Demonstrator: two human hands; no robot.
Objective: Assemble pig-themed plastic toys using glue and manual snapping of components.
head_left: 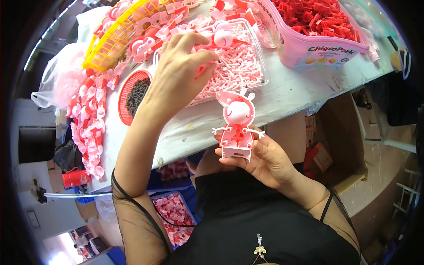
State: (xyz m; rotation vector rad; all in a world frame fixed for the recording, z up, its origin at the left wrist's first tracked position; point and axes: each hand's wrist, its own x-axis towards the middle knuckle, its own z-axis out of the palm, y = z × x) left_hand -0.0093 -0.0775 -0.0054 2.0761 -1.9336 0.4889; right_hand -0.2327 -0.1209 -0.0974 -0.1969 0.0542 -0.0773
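Note:
My right hand (269, 161) holds a half-assembled pink pig toy figure (238, 114) upright by its base, thumb and fingers on either side. The figure has a pale round face, thin arms out to both sides, and a hollow body with red parts inside. My left hand (179, 73) hovers over the near-left part of a clear plastic tray (264, 73) of small pink limb-shaped pieces (236, 66). Its fingers are loosely curled and apart; a red bit shows between thumb and fingers, and I cannot tell whether it is touched. A pale pink pig head (223, 37) lies on the tray.
Left of the tray stands a red basket (123, 95) of dark screws. Behind are a yellow basket (104, 48) and heaped pink parts (90, 115). A pink tub (304, 51) of red pieces stands at the back right. A red bottle (76, 178) is at the left edge.

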